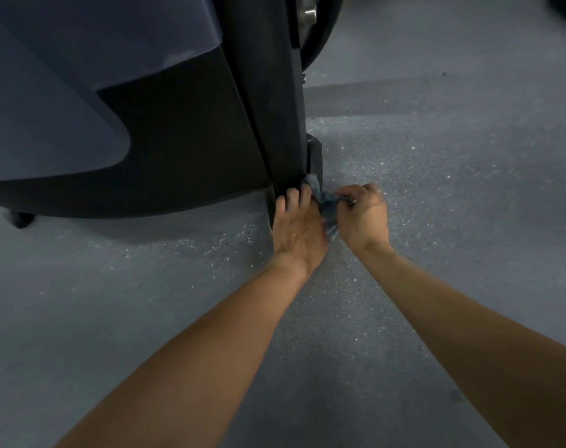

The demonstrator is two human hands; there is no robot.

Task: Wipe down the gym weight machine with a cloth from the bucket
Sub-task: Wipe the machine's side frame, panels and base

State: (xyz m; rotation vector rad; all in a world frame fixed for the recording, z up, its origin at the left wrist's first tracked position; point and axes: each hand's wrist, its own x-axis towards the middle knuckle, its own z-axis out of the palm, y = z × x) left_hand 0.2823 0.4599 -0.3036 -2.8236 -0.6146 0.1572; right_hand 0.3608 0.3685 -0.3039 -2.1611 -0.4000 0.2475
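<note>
The weight machine [184,134] fills the upper left, a dark shroud with a grey-blue panel and a black upright post that meets the floor near the middle. A blue-grey cloth [327,205] is bunched at the foot of that post. My left hand [298,226] presses the cloth against the post's lower edge, its fingers reaching up onto the black metal. My right hand [362,215] grips the cloth's other end with curled fingers, just to the right of the post's base. The bucket is out of view.
Speckled grey rubber flooring [437,195] spreads to the right and towards me. A black foot [21,218] of the machine stands at the far left. A metal fitting and a dark curved part [310,17] sit at the top beside the post.
</note>
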